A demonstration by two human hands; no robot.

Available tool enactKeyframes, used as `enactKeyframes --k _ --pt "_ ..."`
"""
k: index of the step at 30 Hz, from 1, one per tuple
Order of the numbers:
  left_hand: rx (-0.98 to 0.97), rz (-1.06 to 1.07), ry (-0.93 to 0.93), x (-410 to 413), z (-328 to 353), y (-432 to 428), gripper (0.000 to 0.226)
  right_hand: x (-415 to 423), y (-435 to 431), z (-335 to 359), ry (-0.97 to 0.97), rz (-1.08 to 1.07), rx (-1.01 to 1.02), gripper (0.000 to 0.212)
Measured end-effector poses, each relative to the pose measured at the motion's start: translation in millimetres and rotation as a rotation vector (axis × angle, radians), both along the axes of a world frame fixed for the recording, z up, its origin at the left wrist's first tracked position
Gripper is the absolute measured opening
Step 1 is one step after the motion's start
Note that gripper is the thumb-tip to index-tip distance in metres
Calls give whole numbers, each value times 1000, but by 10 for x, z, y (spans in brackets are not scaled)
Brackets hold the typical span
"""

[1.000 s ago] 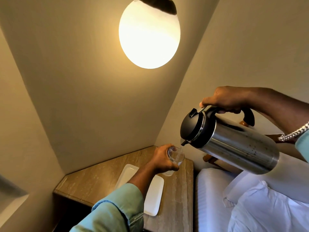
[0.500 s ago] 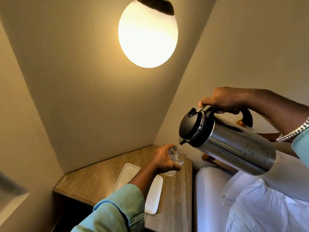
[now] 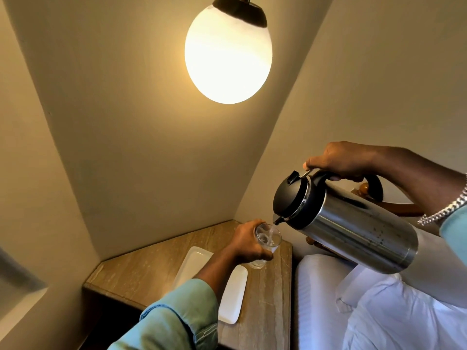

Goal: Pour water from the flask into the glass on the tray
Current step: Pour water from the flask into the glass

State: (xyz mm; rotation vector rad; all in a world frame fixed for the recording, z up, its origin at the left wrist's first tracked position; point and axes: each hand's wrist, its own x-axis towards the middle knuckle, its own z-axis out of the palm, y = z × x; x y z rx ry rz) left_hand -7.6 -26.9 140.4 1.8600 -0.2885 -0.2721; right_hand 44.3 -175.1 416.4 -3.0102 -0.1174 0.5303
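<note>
My right hand (image 3: 338, 160) grips the black handle of a steel flask (image 3: 353, 228) with a black lid, its thumb on the lid lever. The flask is tilted down to the left, and its spout sits just over the rim of a clear glass (image 3: 268, 239). My left hand (image 3: 249, 245) is wrapped around the glass and holds it raised above the wooden bedside table, to the right of a white rectangular tray (image 3: 233, 296). A little water shows inside the glass. My left forearm crosses over the tray and hides its middle.
The wooden bedside table (image 3: 141, 271) fills a wall corner. A lit globe lamp (image 3: 227, 56) hangs above. A bed with white pillows (image 3: 379, 311) lies to the right, with a wooden headboard (image 3: 399, 208) behind the flask.
The flask has tipped a little further and its spout has come down to the glass rim. The glass stays in my left hand at about the same place.
</note>
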Motion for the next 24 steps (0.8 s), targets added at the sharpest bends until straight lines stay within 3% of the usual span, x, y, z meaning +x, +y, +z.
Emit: enactKeyframes --k 24 --pt "13 -1 1 -9 11 -14 77 72 -130 -78 -1 12 6 52"
